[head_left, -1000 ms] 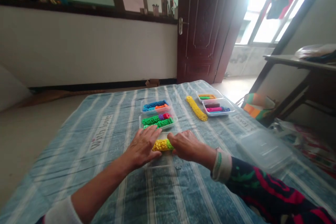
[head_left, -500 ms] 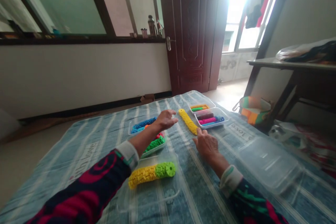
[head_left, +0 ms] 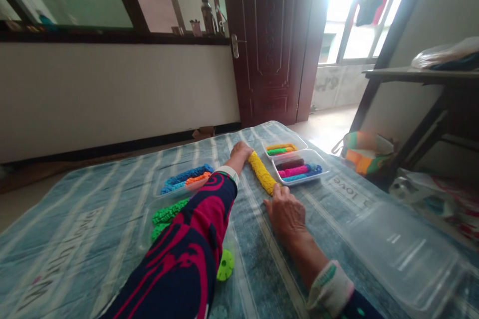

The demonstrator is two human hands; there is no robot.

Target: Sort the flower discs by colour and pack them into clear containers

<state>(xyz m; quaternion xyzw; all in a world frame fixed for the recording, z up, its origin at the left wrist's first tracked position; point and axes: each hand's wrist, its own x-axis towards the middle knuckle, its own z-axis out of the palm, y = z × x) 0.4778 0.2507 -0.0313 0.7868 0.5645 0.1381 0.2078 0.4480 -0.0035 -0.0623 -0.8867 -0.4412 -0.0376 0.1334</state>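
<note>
A long, curved row of yellow interlocking plastic discs (head_left: 263, 173) lies on the bed cover between my hands. My left hand (head_left: 241, 151) is closed at its far end, the fingertips partly hidden. At the near end my right hand (head_left: 287, 211) has bent fingers against the discs, thumb and forefinger on either side of the tip. Just right of the row sits a clear box (head_left: 322, 173) with brown, pink and blue rows; a second clear box (head_left: 304, 147) behind it holds orange and green rows. Under my left sleeve, a lime green disc (head_left: 225, 265) peeks out.
At left, a clear box (head_left: 159, 179) holds blue and orange rows, and green rows (head_left: 169, 212) lie nearer. A clear plastic lid or box (head_left: 407, 254) rests at right on the striped bed cover (head_left: 75, 249). A colourful basket (head_left: 368, 152) stands beyond the bed's edge.
My left hand has reached forward from beside the yellow row to its far end. My right hand stays at the near end. The view has shifted, and my left sleeve now covers more of the left boxes.
</note>
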